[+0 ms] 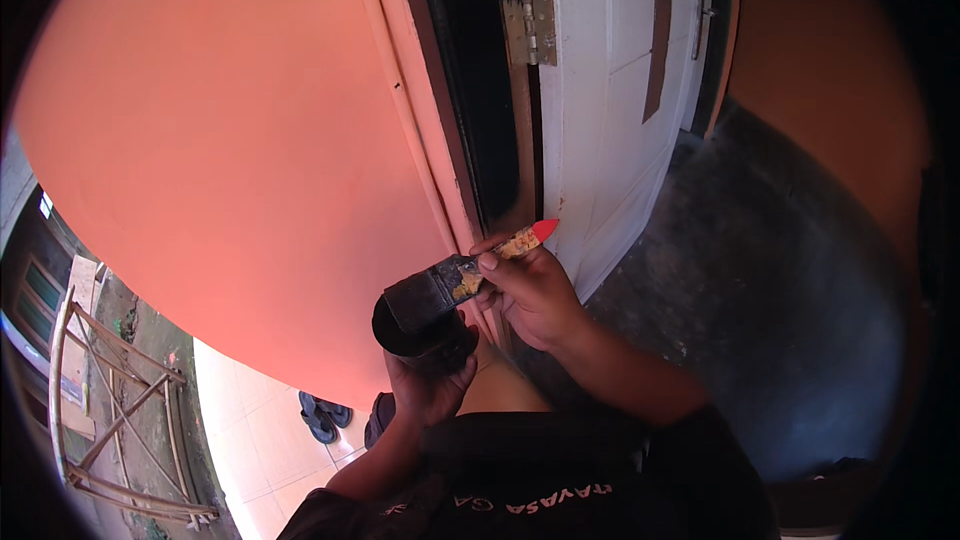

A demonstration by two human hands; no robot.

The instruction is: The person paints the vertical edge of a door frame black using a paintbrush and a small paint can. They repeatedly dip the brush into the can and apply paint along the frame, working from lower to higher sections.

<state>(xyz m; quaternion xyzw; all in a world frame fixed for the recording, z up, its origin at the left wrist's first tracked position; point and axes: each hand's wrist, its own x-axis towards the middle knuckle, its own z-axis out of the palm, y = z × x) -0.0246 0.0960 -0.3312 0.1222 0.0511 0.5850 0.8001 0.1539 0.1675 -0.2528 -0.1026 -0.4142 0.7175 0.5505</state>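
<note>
My left hand [430, 392] is wrapped round a dark round paint can [428, 352] from below and the side. In my right hand [535, 300] is a wide paintbrush [420, 296], pinched near its paint-spotted ferrule, its red-tipped handle [543, 230] pointing up and right. The dark bristles lie across the can's mouth; whether they touch the rim I cannot tell. What is inside the can is too dark to make out. Just beyond my hands stands a glossy black door frame [480, 90], beside an open white door [590, 90].
A metal hinge [538, 26] joins door and frame. An orange wall [250, 140] fills the left, with a thin pipe-like strip [400, 100]. Dark sandals [322, 418] lie on pale tiles [245, 440]. A wooden rack [120, 410] stands outside; a dark floor [760, 290] spreads right.
</note>
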